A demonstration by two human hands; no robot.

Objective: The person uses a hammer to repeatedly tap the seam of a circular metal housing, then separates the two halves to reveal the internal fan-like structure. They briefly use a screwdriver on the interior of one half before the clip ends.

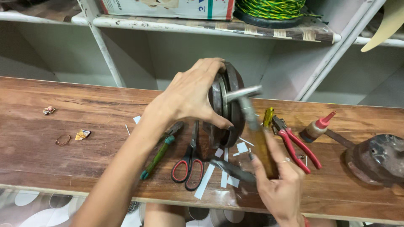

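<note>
From the head camera, the left hand gripped a round metal motor part upright on the wooden bench, while the right hand swung a hammer (blurred) against it; the next strike probably needed a steady hold.

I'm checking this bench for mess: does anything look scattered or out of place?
Yes. White paper scraps lie strewn beside the scissors, below the round metal part held by the left hand. Two crumpled bits sit apart at the far left.
</note>
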